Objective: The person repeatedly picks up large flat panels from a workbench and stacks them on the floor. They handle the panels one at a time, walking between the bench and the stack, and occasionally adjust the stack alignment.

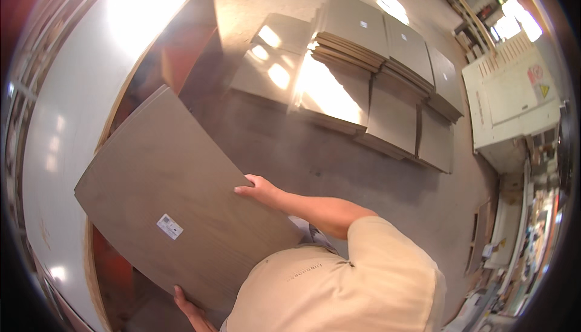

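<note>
A large grey-brown wood-grain panel (200, 174) is held in front of my body, with a small white label (170, 226) stuck on its face. Its far end shows doubled edges, so a second panel seems to lie under it. My right hand (260, 190) grips the panel's right edge, thumb on top and fingers hidden beneath. Down at the left edge, near my body, my left hand (189, 309) has its fingertips on the rim while most of its fingers are hidden. The panel's far left corner overlaps the edge of a white-topped table (57, 168).
Several stacks of similar panels (354, 20) rest on the floor ahead and to the right, partly sunlit. A pale cabinet (514, 90) with a warning sign stands at the far right. Orange metal parts (189, 50) show beside the table.
</note>
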The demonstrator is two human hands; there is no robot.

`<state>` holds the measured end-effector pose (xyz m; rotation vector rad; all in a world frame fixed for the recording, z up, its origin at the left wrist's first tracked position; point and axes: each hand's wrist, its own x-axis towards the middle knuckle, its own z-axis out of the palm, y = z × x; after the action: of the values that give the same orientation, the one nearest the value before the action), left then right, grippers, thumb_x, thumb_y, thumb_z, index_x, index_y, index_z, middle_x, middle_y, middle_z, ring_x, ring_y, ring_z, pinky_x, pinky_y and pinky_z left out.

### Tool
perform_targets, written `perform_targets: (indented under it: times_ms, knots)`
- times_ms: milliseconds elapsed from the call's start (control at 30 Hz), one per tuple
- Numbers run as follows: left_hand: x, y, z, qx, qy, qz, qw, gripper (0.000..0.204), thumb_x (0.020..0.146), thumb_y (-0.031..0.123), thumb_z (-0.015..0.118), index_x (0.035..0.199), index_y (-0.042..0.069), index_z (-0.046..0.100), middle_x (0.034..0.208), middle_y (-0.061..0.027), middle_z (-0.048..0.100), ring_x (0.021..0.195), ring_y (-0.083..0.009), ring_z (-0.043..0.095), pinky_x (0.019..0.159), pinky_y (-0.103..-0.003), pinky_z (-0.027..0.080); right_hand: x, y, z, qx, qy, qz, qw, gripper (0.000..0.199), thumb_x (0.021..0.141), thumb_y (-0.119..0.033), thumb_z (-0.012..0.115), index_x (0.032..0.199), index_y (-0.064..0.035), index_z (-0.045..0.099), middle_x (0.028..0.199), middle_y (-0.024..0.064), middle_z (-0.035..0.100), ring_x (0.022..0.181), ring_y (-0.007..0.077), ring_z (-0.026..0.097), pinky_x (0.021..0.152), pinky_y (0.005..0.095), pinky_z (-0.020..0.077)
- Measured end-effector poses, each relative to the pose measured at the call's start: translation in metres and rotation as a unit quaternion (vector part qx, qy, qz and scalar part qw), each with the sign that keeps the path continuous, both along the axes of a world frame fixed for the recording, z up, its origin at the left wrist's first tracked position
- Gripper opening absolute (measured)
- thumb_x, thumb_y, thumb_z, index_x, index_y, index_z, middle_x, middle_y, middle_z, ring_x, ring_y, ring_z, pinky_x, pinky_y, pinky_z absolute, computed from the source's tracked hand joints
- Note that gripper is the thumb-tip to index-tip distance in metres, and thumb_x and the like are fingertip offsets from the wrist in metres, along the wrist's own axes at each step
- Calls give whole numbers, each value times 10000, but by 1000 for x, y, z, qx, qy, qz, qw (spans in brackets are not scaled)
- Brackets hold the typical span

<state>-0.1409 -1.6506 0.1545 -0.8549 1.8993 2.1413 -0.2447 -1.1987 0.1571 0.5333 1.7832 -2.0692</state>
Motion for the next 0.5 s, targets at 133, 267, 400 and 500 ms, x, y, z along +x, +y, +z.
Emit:
perform_targets:
  times_ms: [133, 267, 400, 500]
  knots:
    - [-73, 112, 19, -37, -16, -110, 993, 636, 921, 377, 649, 1370, -45, 491, 1287, -135, 599, 1139, -264, 592, 998, -397, 450, 48, 111, 2, -28, -12, -143, 989, 640, 870, -437, 714, 1289, 18, 547, 1168, 121, 645, 1076, 193, 602, 934, 336, 479]
    - [-157, 246, 32, -26, 8, -302, 953, 616, 883, 308, 674, 1365, -32, 496, 1272, -132, 604, 1132, -250, 593, 994, -382, 447, 104, 209, -15, -102, 9, -333, 937, 589, 880, -356, 726, 1287, 28, 541, 1163, 115, 639, 1061, 187, 604, 919, 329, 486]
    - [-223, 380, 38, -4, 30, -504, 863, 606, 835, 242, 695, 1338, -40, 509, 1245, -126, 618, 1127, -239, 595, 1001, -369, 440, 159, 273, -39, -113, -9, -489, 865, 595, 873, -357, 736, 1277, 35, 544, 1154, 119, 640, 1044, 200, 615, 908, 344, 502]
    - [-258, 482, 22, 18, 15, -571, 820, 589, 814, 181, 713, 1318, -54, 518, 1213, -127, 632, 1121, -223, 598, 994, -354, 451, 191, 323, -54, -93, -71, -562, 819, 600, 867, -366, 740, 1274, 30, 548, 1151, 121, 643, 1045, 218, 624, 909, 360, 513]
